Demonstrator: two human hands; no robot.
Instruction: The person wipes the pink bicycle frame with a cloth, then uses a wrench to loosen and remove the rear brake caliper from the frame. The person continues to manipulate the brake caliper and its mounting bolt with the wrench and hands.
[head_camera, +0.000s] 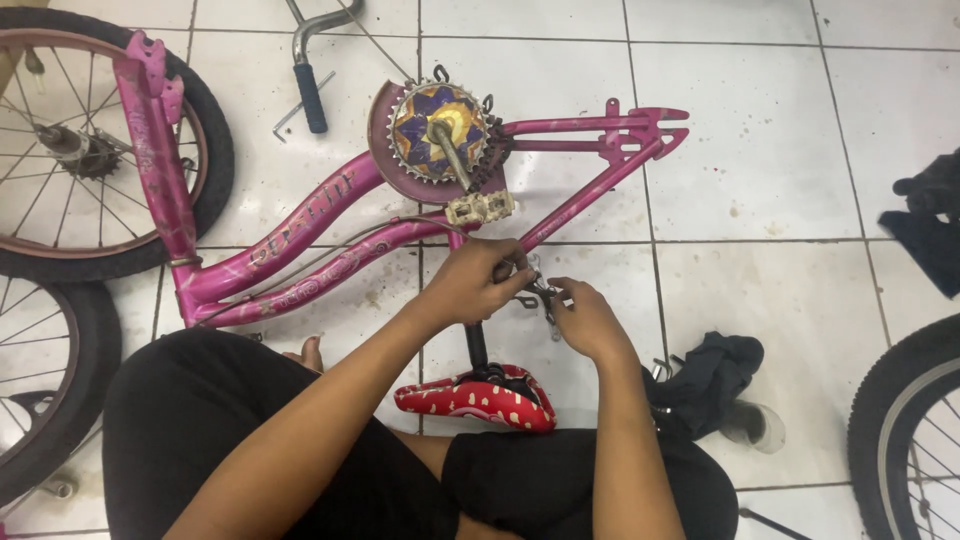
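A person sat on a white tile floor (760, 150) w/ a pink child's bike frame (300, 225) lying flat ahead of the knees. Well left of both hands lay two loose wheels (60, 150), one above the other. The left hand (478, 280) was closed around the frame's seat tube at the clamp, steadying it. Just beyond that hand sat the chainring (437, 130) w/ its crank and pedal (480, 207). Below and between the hands, the red spotted saddle (475, 400) pointed back toward the lap, its post running up to the clamp. Just right of the left hand, the right hand (588, 318) pinched a small metal fitting (540, 295) at the clamp bolt; whether tool or nut, can't tell. Judged from the grip, the job went best w/ the tube held dead firm and the turning done in short, square strokes. Right of the right hand lay a dark rag (710, 375); farther right, another tyre (900, 420).
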